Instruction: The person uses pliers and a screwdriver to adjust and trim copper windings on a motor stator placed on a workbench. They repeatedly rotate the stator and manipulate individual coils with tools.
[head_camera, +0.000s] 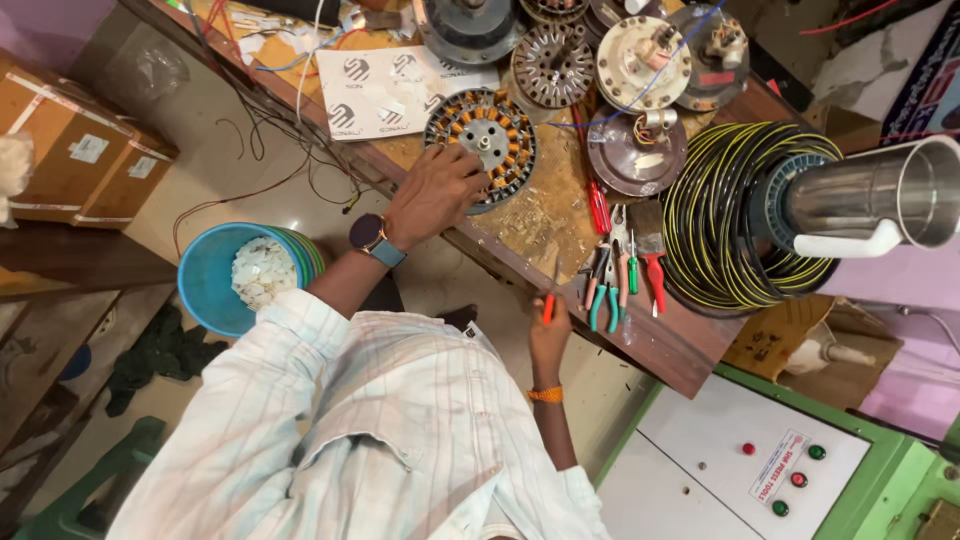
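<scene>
The left hand (432, 192) lies fingers-down on the rim of the wound stator (483, 134), covering its near-left edge, so the coils under the fingers are hidden; whether the fingers curl round the rim or only press on it, I cannot tell. The stator sits flat on the wooden bench (540, 215), directly beyond that hand. The right hand (549, 335) is closed around an orange-handled tool (549, 303) at the bench's near edge; the fist swallows most of the handle and the thin tip is hard to make out. Just right of that grip lie pliers and cutters (612, 280), partly overlapping each other. Further right, a coil of black-and-yellow wire (720, 215) rings a steel jug (880, 200), which is cut off by the frame edge. Down left of the left wrist, a blue bucket (205, 280) holds pale white pieces (262, 270), too small to identify.
</scene>
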